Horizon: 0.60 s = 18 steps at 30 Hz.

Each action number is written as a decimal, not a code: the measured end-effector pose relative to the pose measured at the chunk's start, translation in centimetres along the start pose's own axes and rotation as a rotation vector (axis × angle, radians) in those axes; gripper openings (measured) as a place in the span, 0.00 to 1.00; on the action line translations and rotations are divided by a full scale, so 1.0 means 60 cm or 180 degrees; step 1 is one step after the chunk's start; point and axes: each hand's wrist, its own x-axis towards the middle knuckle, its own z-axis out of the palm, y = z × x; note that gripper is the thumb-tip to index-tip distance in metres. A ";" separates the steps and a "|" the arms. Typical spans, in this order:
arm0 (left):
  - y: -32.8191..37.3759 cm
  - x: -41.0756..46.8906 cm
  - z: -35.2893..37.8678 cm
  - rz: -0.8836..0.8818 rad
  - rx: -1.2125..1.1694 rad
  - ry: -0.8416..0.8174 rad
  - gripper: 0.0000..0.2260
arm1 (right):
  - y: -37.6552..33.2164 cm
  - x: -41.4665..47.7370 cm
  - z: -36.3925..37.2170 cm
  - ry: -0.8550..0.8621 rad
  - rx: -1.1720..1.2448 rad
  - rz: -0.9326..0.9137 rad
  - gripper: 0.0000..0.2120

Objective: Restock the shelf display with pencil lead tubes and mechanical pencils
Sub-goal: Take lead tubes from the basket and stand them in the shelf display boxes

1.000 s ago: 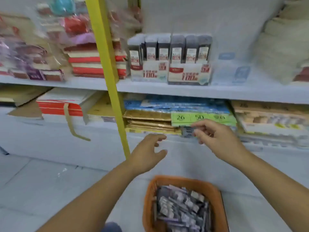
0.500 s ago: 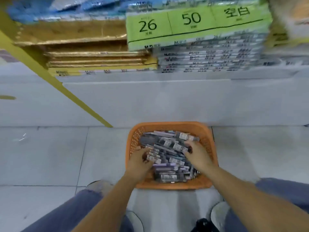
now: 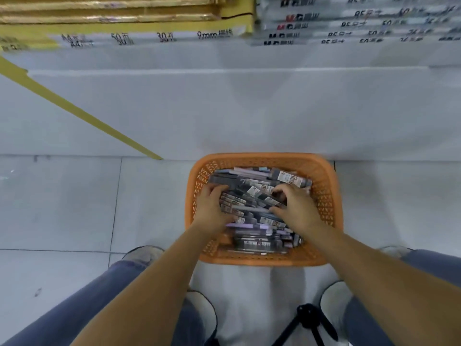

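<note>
A: Your left hand point(image 3: 212, 208) and right hand point(image 3: 296, 208) are both down in the orange basket point(image 3: 324, 171), set apart, fingers curled into the heap of packs point(image 3: 252, 243)
B: Yes, your left grips a bunch at the heap's left side; your right thumb and fingers pinch packs near the middle. Their labels are too small to read
A: The basket sits on pale floor tiles point(image 3: 62, 208), close against the white shelf base point(image 3: 224, 108)
B: Above it you have a yellow-edged stack point(image 3: 124, 27) marked "9mm", "30" and "50", and a grey stack point(image 3: 349, 23) with blurred print. A black tripod point(image 3: 309, 318) stands by your right shoe point(image 3: 331, 300)
</note>
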 end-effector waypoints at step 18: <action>-0.017 0.003 0.017 0.0393 0.0904 -0.0288 0.20 | 0.000 0.003 -0.018 -0.0608 0.0341 0.0046 0.18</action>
